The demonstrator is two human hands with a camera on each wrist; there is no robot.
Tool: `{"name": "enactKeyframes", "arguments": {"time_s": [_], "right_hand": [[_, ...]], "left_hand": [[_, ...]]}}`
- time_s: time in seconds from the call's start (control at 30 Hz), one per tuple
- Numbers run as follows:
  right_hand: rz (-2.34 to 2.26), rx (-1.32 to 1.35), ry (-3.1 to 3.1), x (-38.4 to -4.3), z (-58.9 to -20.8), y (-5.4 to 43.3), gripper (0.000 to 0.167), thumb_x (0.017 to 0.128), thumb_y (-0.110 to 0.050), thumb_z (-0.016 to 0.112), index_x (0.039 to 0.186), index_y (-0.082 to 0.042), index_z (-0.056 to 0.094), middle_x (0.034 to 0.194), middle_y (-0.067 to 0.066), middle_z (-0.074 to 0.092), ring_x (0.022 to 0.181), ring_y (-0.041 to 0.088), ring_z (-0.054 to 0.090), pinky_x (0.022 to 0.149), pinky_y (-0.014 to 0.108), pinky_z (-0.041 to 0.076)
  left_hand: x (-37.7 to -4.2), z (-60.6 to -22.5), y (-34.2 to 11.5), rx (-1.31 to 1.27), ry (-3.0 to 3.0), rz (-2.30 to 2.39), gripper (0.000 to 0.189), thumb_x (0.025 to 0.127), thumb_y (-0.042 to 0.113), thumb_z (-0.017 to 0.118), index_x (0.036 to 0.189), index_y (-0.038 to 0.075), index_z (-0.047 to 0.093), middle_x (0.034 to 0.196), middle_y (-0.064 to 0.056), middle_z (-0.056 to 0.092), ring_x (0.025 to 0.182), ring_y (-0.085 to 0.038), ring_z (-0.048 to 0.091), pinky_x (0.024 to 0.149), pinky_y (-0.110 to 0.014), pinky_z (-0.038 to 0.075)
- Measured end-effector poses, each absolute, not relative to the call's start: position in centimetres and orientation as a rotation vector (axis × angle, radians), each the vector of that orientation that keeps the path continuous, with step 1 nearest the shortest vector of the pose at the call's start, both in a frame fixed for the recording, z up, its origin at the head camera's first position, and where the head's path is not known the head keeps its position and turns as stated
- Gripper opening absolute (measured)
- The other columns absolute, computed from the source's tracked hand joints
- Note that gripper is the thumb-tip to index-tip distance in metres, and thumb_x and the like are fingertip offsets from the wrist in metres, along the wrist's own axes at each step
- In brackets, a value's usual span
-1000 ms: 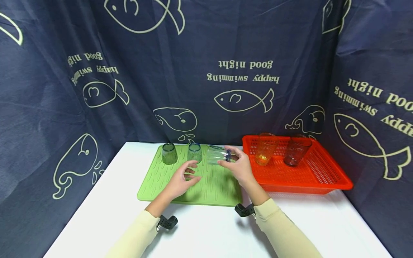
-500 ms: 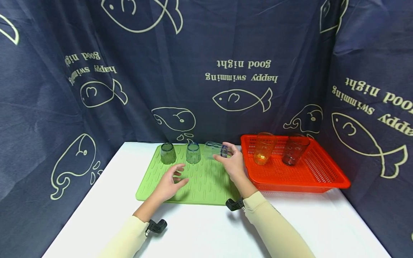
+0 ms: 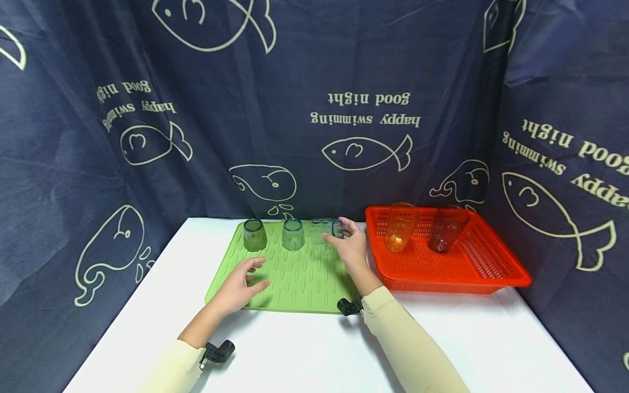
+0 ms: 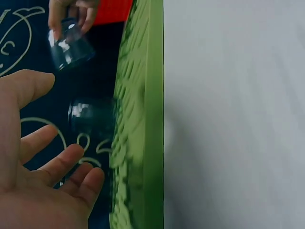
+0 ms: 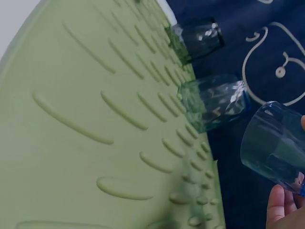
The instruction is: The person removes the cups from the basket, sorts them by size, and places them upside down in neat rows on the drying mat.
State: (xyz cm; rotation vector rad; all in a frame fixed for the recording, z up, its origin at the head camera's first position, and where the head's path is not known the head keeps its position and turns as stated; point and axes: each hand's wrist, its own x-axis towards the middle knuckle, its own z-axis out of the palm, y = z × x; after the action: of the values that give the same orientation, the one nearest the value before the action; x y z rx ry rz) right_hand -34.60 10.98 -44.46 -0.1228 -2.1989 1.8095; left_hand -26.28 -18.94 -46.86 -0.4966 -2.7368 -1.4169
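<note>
**Clear Glass Hangs Tilted Above a Ribbed Green Mat**

A navy curtain (image 3: 275, 120) printed with pale fish and whales encloses a white table (image 3: 285, 349). On the table lies a green mat (image 3: 295, 284), its top covered with raised ribs, and just beside it at right sits a red basket (image 3: 442, 286) holding an orange glass (image 3: 400, 226) and a dark red glass (image 3: 446, 232).

Over the front left of the mat, the left hand (image 3: 238, 284) hangs with fingers loosely parted, holding nothing. Near the mat's back right, the right hand (image 3: 354, 251) grips a clear glass (image 5: 271, 148) by its blue-rimmed end, the base pointing left and the body tipped well over, apart from the mat.

To its left along the back edge stand a blue-rimmed glass (image 3: 292, 236) and, farther left, a dark glass (image 3: 255, 236), both upright, mouths up.

Sound handling seems to call for a slow wrist turn that brings the base underneath, with room left beside the blue-rimmed glass. The ribs could rock a base lowered at an angle, so a level touch and a late, gentle release look safest; the free hand might steady the side.
</note>
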Motion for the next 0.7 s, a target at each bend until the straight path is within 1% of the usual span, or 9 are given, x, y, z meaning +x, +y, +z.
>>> {"name": "enactKeyframes", "arguments": {"time_s": [0.07,0.23,0.4,0.5,0.7], "right_hand": [[1.803,-0.136,-2.195,-35.0,-44.8,11.1,0.070,0.076,-0.022,0.091,0.139,-0.015,0.062,0.140,0.012,0.061,0.127,0.032,0.056,0.101,0.048,0.053],[1.764,-0.173,-2.195,-36.0,-45.6,11.2,0.071,0.076,-0.021,0.092,0.140,-0.012,0.062,0.140,0.013,0.063,0.125,0.034,0.058,0.104,0.049,0.052],[1.729,-0.197,-2.199,-36.7,-46.3,11.1,0.072,0.076,-0.019,0.091,0.140,-0.008,0.061,0.143,0.016,0.062,0.127,0.035,0.058,0.106,0.050,0.051],[1.705,-0.203,-2.202,-36.9,-46.4,11.2,0.072,0.074,-0.019,0.092,0.139,-0.009,0.062,0.142,0.016,0.063,0.126,0.035,0.059,0.106,0.050,0.052],[1.648,-0.196,-2.217,-37.0,-46.5,11.1,0.071,0.072,-0.020,0.093,0.137,-0.013,0.065,0.137,0.012,0.066,0.122,0.033,0.060,0.101,0.046,0.054]], "left_hand": [[-26.2,-46.8,-19.5,-0.501,-2.751,-1.364,0.059,0.097,0.019,0.072,0.148,0.004,0.048,0.141,-0.027,0.050,0.129,-0.046,0.053,0.108,-0.059,0.048],[-26.3,-47.0,-21.0,-0.518,-2.775,-1.195,0.060,0.096,0.023,0.072,0.148,0.002,0.049,0.142,-0.026,0.051,0.130,-0.044,0.053,0.106,-0.060,0.049],[-26.5,-47.4,-22.6,-0.492,-2.796,-1.041,0.062,0.095,0.027,0.073,0.147,0.001,0.050,0.144,-0.023,0.052,0.133,-0.046,0.048,0.108,-0.065,0.045],[-26.5,-47.4,-23.4,-0.461,-2.813,-1.000,0.062,0.095,0.029,0.073,0.146,0.001,0.052,0.143,-0.023,0.052,0.134,-0.047,0.044,0.107,-0.068,0.043],[-26.4,-47.5,-25.0,-0.434,-2.855,-0.927,0.067,0.093,0.033,0.075,0.146,0.000,0.051,0.143,-0.025,0.049,0.132,-0.048,0.041,0.105,-0.069,0.043]]}}
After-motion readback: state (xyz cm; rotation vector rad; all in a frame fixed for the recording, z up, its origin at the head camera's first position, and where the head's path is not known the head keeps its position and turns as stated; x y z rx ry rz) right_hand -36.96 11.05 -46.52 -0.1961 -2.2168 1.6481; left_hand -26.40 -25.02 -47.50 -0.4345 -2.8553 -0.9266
